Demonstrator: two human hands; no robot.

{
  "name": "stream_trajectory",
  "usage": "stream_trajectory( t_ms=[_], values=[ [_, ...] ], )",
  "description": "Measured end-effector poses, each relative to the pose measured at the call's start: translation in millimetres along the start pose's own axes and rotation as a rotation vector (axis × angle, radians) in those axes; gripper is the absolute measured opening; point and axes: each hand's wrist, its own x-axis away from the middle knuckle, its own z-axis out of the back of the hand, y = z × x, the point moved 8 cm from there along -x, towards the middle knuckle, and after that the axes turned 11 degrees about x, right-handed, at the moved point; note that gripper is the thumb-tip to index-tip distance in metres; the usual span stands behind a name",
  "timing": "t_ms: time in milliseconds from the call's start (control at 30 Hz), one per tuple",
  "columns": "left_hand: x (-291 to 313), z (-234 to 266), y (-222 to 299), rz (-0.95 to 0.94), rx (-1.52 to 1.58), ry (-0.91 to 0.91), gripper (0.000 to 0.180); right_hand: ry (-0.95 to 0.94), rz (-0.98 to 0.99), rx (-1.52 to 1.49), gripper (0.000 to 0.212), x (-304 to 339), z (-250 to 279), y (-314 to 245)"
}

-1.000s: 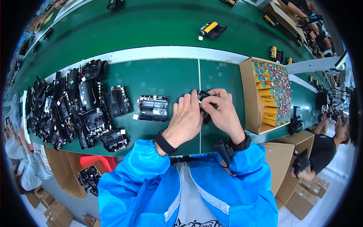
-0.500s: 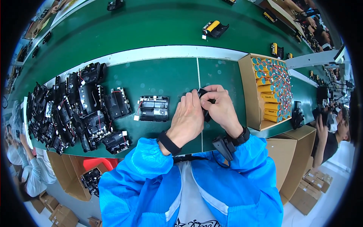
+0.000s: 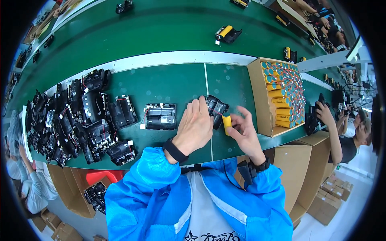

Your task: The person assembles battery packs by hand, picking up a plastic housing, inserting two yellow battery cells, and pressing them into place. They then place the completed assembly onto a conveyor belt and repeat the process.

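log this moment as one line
left hand: touching black casing | right hand: at yellow cell | cell box: right of hands | casing pile: left

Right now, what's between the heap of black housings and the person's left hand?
A single open black housing on the green tabletop, between heap and left hand; head view shows it.
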Motion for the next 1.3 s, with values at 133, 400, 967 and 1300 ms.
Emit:
stream_trajectory(
  t_ms=[133, 400, 967, 1300],
  values=[
    [0, -3, -2, 0.008, 0.009, -0.027, 0.061, -0.252, -0.037, 0.368, 0.028, -2, -10, -25],
    [2, -5, -1, -0.004, 0.008, -0.004, 0.061, 0.248, 0.49, 1.136, 0.038, -12, -1, -68],
    [1, -5, -3, 0.038, -0.003, 0.003, 0.066, 0.336, 0.553, 0.753, 0.038, 8, -20, -87],
    [13, 9, -4, 0.003, 0.071, -0.039, 0.071, 0.308, 0.618, 0.682, 0.034, 3, -44, -85]
  ],
)
